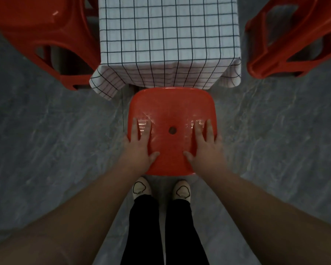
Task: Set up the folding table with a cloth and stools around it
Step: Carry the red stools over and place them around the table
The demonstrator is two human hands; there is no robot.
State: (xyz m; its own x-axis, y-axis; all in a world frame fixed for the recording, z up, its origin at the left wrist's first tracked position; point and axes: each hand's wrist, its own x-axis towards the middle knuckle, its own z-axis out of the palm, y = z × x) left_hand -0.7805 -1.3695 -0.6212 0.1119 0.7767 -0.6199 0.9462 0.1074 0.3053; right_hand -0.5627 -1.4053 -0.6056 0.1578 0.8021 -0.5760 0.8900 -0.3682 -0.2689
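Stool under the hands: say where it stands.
Centre of the head view, the stool stands at the near end of the checked cloth, between two other red stools.

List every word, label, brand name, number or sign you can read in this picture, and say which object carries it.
None can be read.
The red stool under both hands shows only glare and a centre hole.
The checked cloth bears plain grid lines.
The shoes carry an outline drawing, no letters.
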